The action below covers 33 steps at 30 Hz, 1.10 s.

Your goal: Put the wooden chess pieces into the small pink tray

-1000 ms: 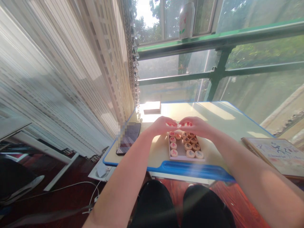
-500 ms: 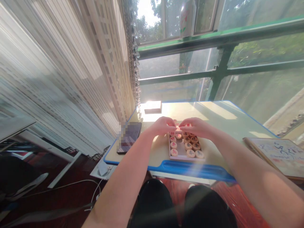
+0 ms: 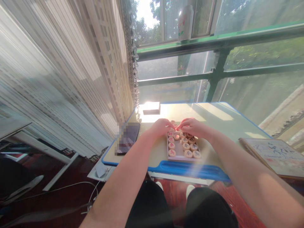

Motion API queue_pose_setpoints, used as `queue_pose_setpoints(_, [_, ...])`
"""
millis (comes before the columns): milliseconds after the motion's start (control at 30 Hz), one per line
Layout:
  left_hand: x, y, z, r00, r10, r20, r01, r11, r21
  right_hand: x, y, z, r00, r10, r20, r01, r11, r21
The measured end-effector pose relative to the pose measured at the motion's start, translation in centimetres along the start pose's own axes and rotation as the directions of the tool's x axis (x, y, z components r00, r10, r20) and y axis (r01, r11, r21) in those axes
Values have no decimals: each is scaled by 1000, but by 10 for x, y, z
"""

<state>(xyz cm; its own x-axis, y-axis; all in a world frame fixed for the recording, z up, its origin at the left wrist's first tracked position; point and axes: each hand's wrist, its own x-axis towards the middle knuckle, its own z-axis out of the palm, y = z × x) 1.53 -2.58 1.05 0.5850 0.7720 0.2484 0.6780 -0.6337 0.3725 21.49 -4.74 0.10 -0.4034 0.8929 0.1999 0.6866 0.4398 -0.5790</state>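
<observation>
A shallow open box on the table holds round wooden Chinese chess pieces. Red-marked ones such as this piece line its left side, and dark-marked ones such as this piece fill the right. Over the far part of the box, my left hand and my right hand come together, fingertips pinched on what looks like one Chinese chess piece, mostly covered by the fingers. Some pieces beyond lie partly hidden behind my hands.
A dark phone-like slab lies at the table's left edge. The box lid or small white box sits at the back left. On the right rests a framed board with drawings. A can stands on the window ledge, and curtains hang left.
My hands have drawn slightly closer together, and their fingertips now cover more of the piece between them. The view has shifted a little.
</observation>
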Motion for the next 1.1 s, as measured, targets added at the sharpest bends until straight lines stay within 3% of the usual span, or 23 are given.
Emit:
queue_pose_setpoints(233, [1,-5,6,992,-100,-81,102,994,24,2,6,-4,996,2,-86,-17,986,-168])
queue_pose_setpoints(400, [4,-9,9,987,-77,-141,92,991,99,4,10,-2,996,-45,-78,35,992,-118])
queue_pose_setpoints(633, [3,-7,6,991,-71,-113,88,985,151,1,9,-8,1000,-12,-23,11,998,-63])
queue_pose_setpoints(767, [2,-7,5,989,-43,-140,66,984,163,2,11,-6,999,21,-36,-25,994,-109])
queue_pose_setpoints(1100, [4,-5,5,989,-51,-138,78,977,198,2,17,-6,989,145,-24,-146,989,-18])
